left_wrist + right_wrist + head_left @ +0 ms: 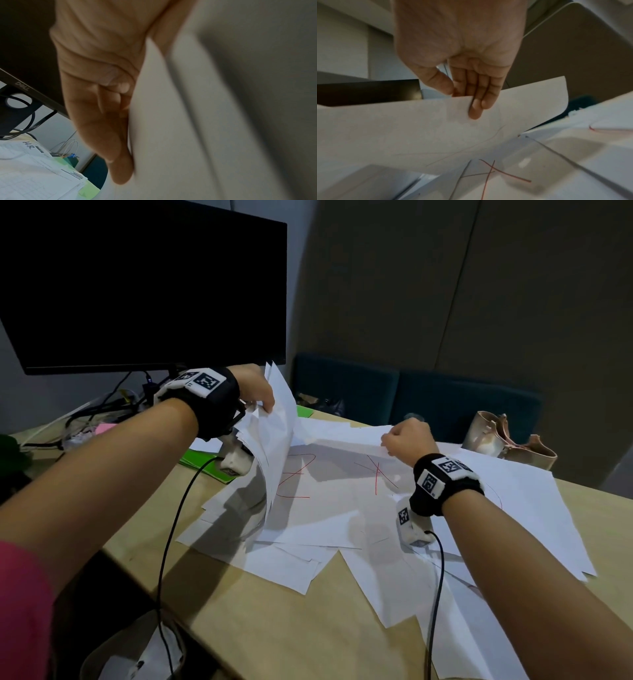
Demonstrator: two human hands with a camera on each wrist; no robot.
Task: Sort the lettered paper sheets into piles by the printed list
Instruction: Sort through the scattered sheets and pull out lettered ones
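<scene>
White paper sheets lie scattered over the wooden table. My left hand grips a thick stack of sheets held upright at the table's left; in the left wrist view the fingers press along the stack. My right hand pinches the near edge of a single sheet lifted off the pile; the right wrist view shows thumb and fingers clamped on that sheet. Under it lie a sheet with a red Z and a sheet with a red X.
A dark monitor stands at the back left with cables under it. Green folders and printed forms lie beside the stack. A beige bag sits at the back right. Teal chairs line the far edge.
</scene>
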